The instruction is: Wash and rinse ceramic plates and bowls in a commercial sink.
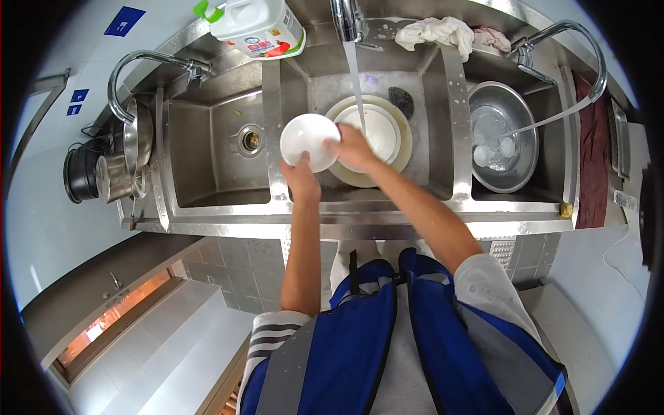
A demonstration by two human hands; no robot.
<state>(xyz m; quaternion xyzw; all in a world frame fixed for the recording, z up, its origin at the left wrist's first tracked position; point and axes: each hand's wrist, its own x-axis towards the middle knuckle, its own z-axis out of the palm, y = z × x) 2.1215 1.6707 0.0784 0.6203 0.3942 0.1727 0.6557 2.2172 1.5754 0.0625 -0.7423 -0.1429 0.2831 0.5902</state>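
A small white bowl (306, 139) is held over the left part of the middle sink basin. My left hand (302, 179) grips its near rim, with the thumb on the bowl. My right hand (353, 147) is at the bowl's right rim, its fingers slightly blurred. Beneath and to the right, white dishes (381, 136) sit stacked on a larger cream plate (405, 150) in the basin. Water runs from the middle faucet (344, 21) onto the stack. A dark scouring pad (401, 101) lies by the plate's upper right edge.
Steel dividers separate the left basin (228, 176) and the right one, where a metal bowl (526, 166) receives water from the right faucet (599, 57). A detergent jug (259, 31) and white cloth (436, 32) lie along the back. Pots (111, 179) stand at left.
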